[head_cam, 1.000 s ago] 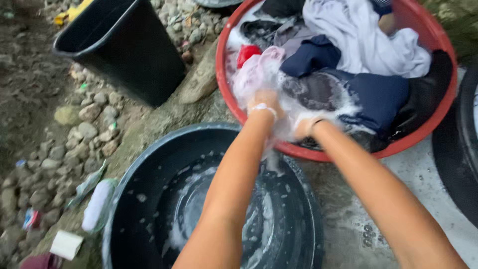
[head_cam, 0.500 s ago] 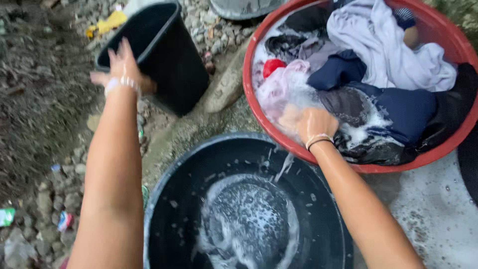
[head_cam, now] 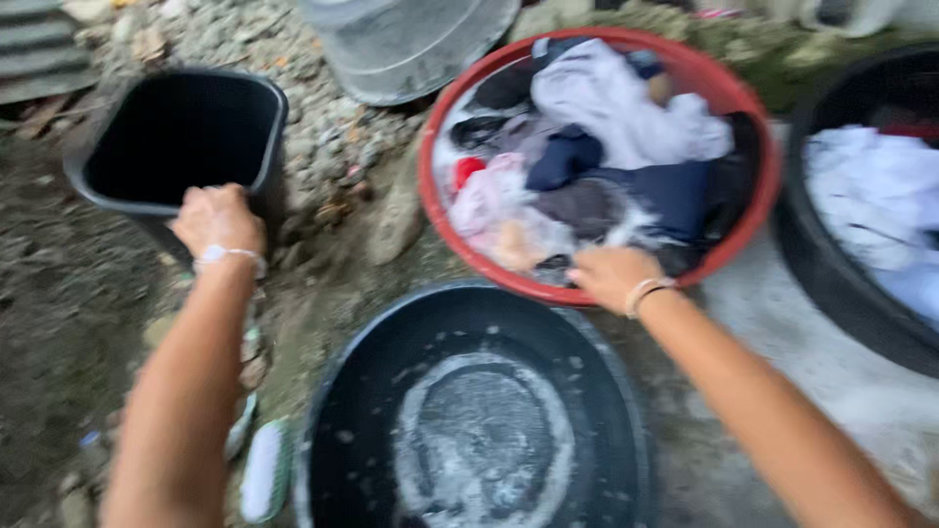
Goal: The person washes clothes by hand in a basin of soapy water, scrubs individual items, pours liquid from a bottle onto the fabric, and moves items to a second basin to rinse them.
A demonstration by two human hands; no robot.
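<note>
Your two hands reach away from a black wash basin (head_cam: 587, 391) of soapy water, one to a bin and one to a tub of laundry.

Taking the black wash basin as the landmark, close below you: your left hand (head_cam: 217, 220) is up and to its left, fingers curled over the near rim of an empty black square bin (head_cam: 127, 186) that stands on gravel. Your right hand (head_cam: 611, 274) is just beyond the basin's far rim, resting closed on the near edge of a red tub (head_cam: 753, 127); whether it pinches cloth, you cannot tell through the blur. The red tub holds wet white, pink and navy clothes (head_cam: 597, 147). A white scrub brush (head_cam: 262, 469) lies just left of the basin. Right of the basin, another dark tub (head_cam: 812, 284) holds white cloth.
</note>
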